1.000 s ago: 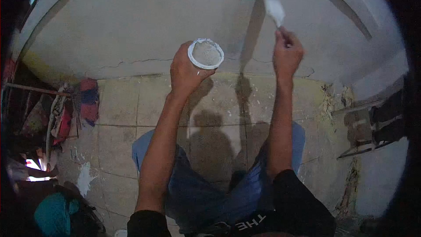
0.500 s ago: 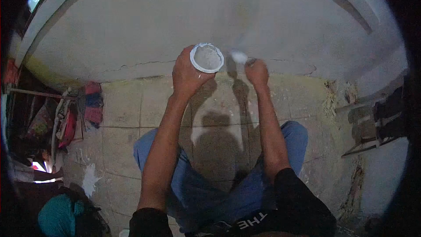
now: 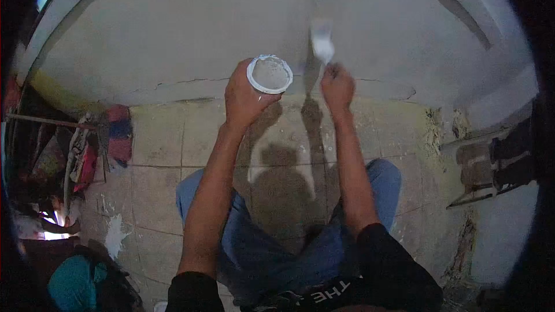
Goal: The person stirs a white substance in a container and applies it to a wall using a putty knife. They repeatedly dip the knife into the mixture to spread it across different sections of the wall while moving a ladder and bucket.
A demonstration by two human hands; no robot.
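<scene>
My left hand (image 3: pixel 245 95) is wrapped round a white-rimmed tub (image 3: pixel 270 74), its open top facing up, with pale stuff inside. To the right, my right hand (image 3: pixel 337 88) is closed on the handle of a white-coated brush (image 3: pixel 322 40), which points away from me. The brush head lies over the pale wall (image 3: pixel 191 29) and is slightly blurred; whether it touches the wall I cannot tell. A dark shadow falls beside the brush. The tub and the brush are apart.
Below the cracked wall base lies a tiled floor (image 3: pixel 156 138) with white splashes (image 3: pixel 115 236). Cloths and sticks (image 3: pixel 84 162) stand at the left, above a teal bundle (image 3: pixel 75 283). A dark rack (image 3: pixel 480 173) is at the right. My bent knees flank the floor.
The brush swung from the upper right down beside the tub, then back up the wall, with my right hand moving left overall. My left hand and the tub have barely shifted.
</scene>
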